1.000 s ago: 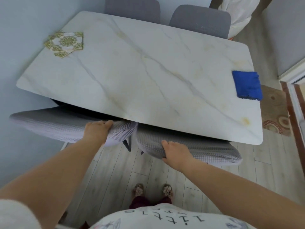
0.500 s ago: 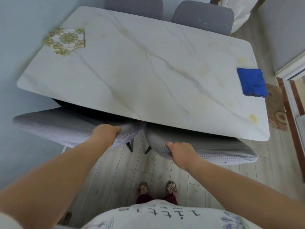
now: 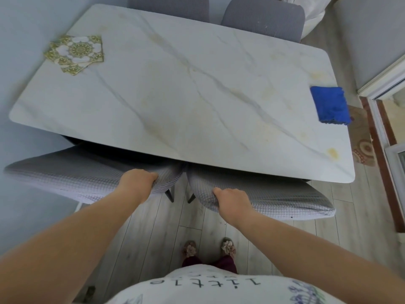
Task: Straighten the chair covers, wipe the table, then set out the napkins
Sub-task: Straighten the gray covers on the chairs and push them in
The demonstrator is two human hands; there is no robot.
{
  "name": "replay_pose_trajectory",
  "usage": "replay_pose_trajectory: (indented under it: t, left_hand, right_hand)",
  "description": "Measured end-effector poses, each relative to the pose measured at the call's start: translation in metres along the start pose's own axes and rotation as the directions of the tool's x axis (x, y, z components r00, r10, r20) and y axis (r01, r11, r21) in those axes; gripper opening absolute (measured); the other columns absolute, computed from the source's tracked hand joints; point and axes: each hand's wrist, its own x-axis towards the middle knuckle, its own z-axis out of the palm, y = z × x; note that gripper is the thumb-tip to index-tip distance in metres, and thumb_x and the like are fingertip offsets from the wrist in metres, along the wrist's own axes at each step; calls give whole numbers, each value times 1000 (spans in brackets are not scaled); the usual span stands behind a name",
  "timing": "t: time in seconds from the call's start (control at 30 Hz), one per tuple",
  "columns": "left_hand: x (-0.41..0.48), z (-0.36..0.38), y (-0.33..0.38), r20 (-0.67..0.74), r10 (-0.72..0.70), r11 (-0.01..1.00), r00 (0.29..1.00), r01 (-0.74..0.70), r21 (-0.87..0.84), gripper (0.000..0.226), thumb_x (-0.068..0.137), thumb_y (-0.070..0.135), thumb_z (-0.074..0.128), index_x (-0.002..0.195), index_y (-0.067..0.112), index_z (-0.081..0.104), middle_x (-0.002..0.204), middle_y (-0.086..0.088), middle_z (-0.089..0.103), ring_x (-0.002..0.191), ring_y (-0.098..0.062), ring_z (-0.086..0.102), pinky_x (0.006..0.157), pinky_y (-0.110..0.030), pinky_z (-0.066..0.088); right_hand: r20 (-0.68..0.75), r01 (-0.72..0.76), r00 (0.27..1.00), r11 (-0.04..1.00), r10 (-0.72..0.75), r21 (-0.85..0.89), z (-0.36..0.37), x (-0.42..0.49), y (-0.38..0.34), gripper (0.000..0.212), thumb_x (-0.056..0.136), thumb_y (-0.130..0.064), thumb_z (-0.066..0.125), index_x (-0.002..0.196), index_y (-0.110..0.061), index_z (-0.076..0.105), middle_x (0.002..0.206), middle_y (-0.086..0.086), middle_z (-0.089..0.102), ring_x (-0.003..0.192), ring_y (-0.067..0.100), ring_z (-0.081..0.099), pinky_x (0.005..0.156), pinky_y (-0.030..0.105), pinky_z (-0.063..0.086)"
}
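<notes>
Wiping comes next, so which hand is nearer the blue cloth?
Right. The right hand grips the right chair cover, below and left of the blue cloth at the table's right edge; the left hand grips the left cover, farther left.

- 1 white marble-pattern rectangular table (image 3: 197, 95), fills the middle of the frame.
- 4 grey waffle-knit fabric chair covers: lower-left cover (image 3: 65, 176), lower-right cover (image 3: 274, 198), top-centre cover (image 3: 168, 5), top-right cover (image 3: 263, 18).
- 1 blue folded microfibre cloth (image 3: 329, 105), right end of the tabletop.
- 1 fanned stack of gold-and-white patterned paper napkins (image 3: 75, 52), upper left; sheet count unclear, several corners show.
- 2 bare hands, lower centre: left hand (image 3: 137, 183), right hand (image 3: 233, 201).
- 2 pinkish flower-topped slippers (image 3: 189, 249), bottom centre.
- 2 dark chair legs (image 3: 169, 195), visible between the two lower covers.
- 1 beige patterned rug (image 3: 361, 145), right side, partly hidden under the table.
</notes>
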Motion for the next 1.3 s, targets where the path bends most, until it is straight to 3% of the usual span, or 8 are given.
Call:
replay_pose_trajectory:
  t: [0.23, 0.4, 0.53, 0.63, 0.7, 0.8, 0.93, 1.3]
  left_hand:
    - [2, -5, 4, 22, -23, 999, 999, 24, -29, 62, 84, -4, 44, 138, 26, 40, 105, -2, 64, 97, -23, 61, 65, -28, 44]
    - [-3, -6, 8, 78, -44, 997, 996, 49, -59, 67, 83, -2, 47, 143, 23, 31, 109, -5, 61, 99, -26, 61, 67, -31, 46]
    - [-7, -18, 13, 111, -27, 995, 993, 37, -89, 50, 84, 7, 49, 132, 20, 40, 110, -5, 56, 103, -26, 58, 74, -33, 42]
    - [-5, -36, 25, 97, 44, 993, 994, -32, -117, 35, 87, 15, 49, 121, 18, 46, 105, 0, 52, 101, -24, 56, 77, -34, 41]
    - [0, -51, 37, 78, 109, 981, 991, -95, -169, 35, 90, 27, 48, 124, 19, 47, 117, -1, 55, 108, -24, 54, 81, -35, 45]
    - [7, -75, 55, 52, 196, 959, 979, -180, -218, 51, 94, 39, 46, 141, 21, 38, 139, -5, 48, 126, -24, 46, 100, -40, 42]
    - [19, -108, 88, -1, 270, 931, 963, -261, -254, 61, 98, 47, 40, 151, 22, 23, 154, -4, 31, 139, -23, 32, 112, -37, 29]
    - [48, -215, 244, -148, 428, 858, 892, -452, -243, 64, 95, 55, 40, 150, 27, 23, 155, 1, 30, 136, -19, 35, 111, -32, 30]
  right_hand:
    - [-36, 32, 999, 999, -33, -17, -9, 8, 4, 17, 93, -13, 41, 106, -18, 51, 93, 6, 65, 83, 30, 60, 61, 34, 35]
    - [17, 10, 1000, 1000, -10, 4, -3, 1, 0, 16, 95, -20, 46, 111, -18, 48, 102, 7, 62, 87, 29, 61, 63, 34, 36]
    - [175, -59, 984, 990, 36, 126, -16, 3, 9, 56, 83, -46, 64, 128, -20, 41, 116, 6, 56, 106, 29, 57, 75, 35, 45]
    - [186, -100, 981, 957, 50, 271, -29, -3, 21, 84, 80, -57, 64, 147, -23, 28, 137, 5, 50, 124, 27, 49, 96, 40, 45]
    - [157, -112, 986, 933, 62, 341, -41, -8, 31, 89, 81, -60, 63, 152, -23, 23, 148, 3, 43, 132, 24, 44, 105, 40, 40]
    - [124, -137, 988, 908, 95, 396, -58, -16, 50, 89, 82, -60, 63, 152, -23, 23, 150, 2, 41, 123, 21, 53, 106, 39, 40]
    - [64, -202, 979, 874, 194, 442, -77, -33, 88, 89, 83, -58, 64, 153, -23, 20, 154, 2, 35, 136, 22, 40, 111, 38, 34]
    - [-29, -361, 889, 737, 457, 571, -96, -103, 250, 87, 83, -59, 62, 152, -23, 22, 153, 2, 35, 137, 22, 39, 111, 36, 33]
